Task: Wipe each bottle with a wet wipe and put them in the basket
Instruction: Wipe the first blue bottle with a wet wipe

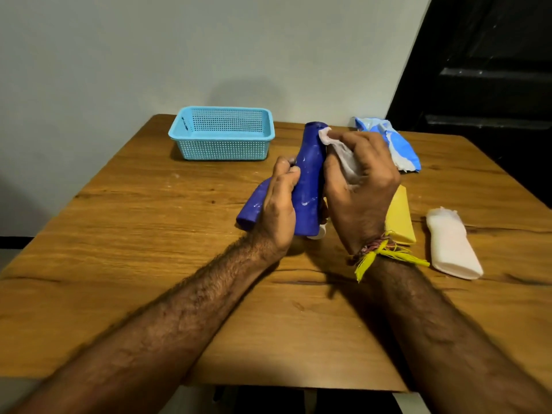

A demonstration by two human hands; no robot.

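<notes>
Both forearms reached in; the left hand (276,201) curled its fingers round a blue bottle (309,180), while the right hand (361,180) pinched a wet wipe (343,156) against its neck. Wiping seemed underway; next, probably, a carry to the basket (222,134) beyond the fingertips.

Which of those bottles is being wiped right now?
The upright dark blue bottle: the left hand grips it and the right hand presses a wipe against it. The other blue bottle lies behind.
</notes>
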